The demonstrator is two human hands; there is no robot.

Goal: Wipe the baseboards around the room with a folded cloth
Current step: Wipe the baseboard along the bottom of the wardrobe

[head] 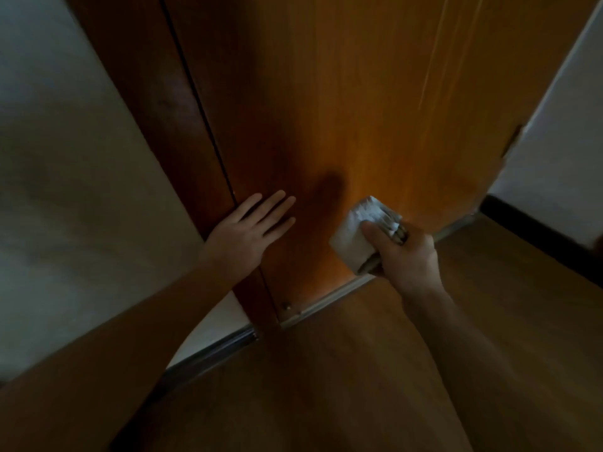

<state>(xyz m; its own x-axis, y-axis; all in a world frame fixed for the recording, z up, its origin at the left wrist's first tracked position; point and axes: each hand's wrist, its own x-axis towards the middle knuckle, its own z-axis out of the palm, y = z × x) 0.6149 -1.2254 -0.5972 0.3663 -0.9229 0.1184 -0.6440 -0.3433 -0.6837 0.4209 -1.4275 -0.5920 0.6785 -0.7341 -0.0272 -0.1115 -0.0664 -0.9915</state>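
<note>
Head view: your left hand [251,230] lies flat, fingers straight, on the brown wooden door [359,109]. Your right hand [406,256] grips the folded white cloth [354,238] low near the door; contact unclear. Go lower, press the cloth's flat face on the dark baseboard strip [538,238], wipe in long strokes.

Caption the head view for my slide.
Left hand flat against the wooden door, right hand gripping a folded white cloth beside it.
</note>
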